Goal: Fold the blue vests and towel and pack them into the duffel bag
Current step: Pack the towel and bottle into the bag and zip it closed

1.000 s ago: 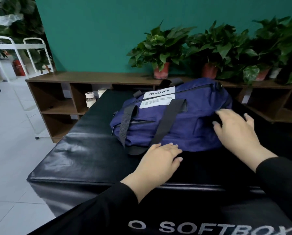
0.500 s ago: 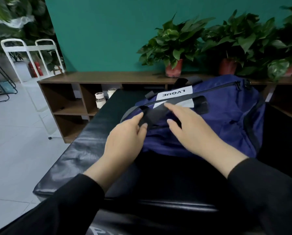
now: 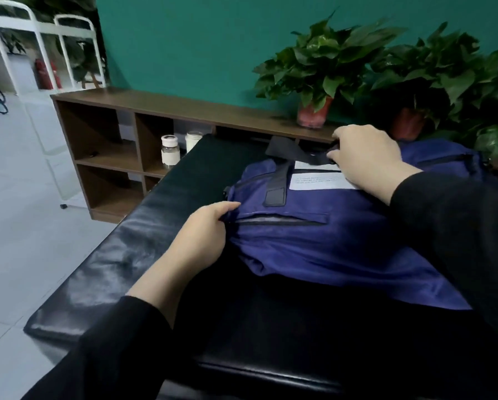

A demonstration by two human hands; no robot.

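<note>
A navy blue duffel bag (image 3: 343,241) lies on the black padded bench (image 3: 132,249), its main zipper closed and a white label on top. My left hand (image 3: 204,235) pinches the fabric at the bag's left end, beside the front pocket zipper. My right hand (image 3: 363,157) is at the far top of the bag, fingers closed on the black strap handle (image 3: 296,153). No vests or towel are in sight.
A brown wooden shelf unit (image 3: 112,145) runs along the teal wall behind the bench, with two small white jars (image 3: 169,150) in a cubby. Potted plants (image 3: 317,79) stand on top. A white metal rack (image 3: 39,53) and grey tiled floor are to the left.
My right hand moved from the middle of the bag to its far top and took the black handle. My left hand shifted to the bag's left end. The view swung right and closer.
</note>
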